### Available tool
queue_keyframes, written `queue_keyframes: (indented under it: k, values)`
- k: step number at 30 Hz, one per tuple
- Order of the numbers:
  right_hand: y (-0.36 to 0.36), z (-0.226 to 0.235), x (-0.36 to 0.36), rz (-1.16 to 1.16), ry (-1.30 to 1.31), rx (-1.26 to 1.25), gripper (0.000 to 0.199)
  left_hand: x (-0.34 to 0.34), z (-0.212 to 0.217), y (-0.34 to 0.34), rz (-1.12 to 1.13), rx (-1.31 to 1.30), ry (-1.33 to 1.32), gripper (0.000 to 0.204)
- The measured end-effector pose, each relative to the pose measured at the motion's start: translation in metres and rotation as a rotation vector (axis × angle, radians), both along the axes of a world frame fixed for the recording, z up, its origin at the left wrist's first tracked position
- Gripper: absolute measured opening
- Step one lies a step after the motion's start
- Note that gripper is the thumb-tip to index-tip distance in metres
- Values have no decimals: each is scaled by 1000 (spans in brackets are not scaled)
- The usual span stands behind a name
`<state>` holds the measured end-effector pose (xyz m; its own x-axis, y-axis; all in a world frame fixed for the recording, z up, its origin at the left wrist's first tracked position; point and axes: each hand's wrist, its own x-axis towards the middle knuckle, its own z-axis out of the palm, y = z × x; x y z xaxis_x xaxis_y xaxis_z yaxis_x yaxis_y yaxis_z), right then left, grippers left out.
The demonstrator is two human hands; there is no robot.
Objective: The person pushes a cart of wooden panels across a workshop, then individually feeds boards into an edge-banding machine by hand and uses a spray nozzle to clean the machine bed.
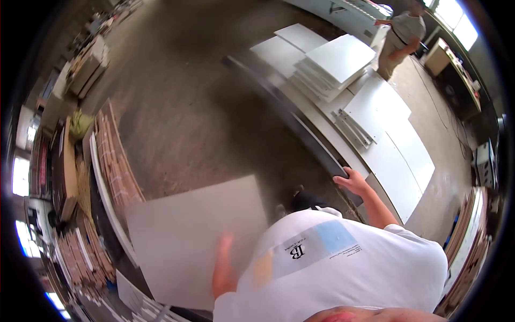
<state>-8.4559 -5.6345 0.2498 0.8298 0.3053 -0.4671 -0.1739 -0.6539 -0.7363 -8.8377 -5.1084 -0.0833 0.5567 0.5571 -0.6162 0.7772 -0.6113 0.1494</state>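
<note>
My left hand point(222, 265) is blurred and lies against the near edge of a large pale grey board point(193, 236), which is held flat low at my left side. My right hand point(352, 180) reaches forward with its fingers curled over the near end of a long dark panel point(289, 115). This panel is seen edge-on and runs diagonally away along the white worktable point(399, 161). My white T-shirt fills the lower middle and hides my left wrist.
A stack of white boards point(335, 61) and metal rails point(351, 126) lie on the worktable. Another person point(402, 32) stands at its far end. Wooden strips and panels point(115, 161) are stacked at the left, more at the right edge. Brown floor lies ahead.
</note>
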Motion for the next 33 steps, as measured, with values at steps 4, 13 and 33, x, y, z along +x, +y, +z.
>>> queue_keyframes:
  k: [4, 13, 33]
  values:
    - [-37, -54, 6, -199, 67, 211, 50, 335, 143, -99, -319, -354, -592, 37]
    - [-13, -21, 46, -228, 87, 176, 55, 461, 318, -215, -518, -936, -456, 34]
    - [99, 9, 161, -442, 37, 142, 61, 807, 364, -42, -807, -389, -903, 15]
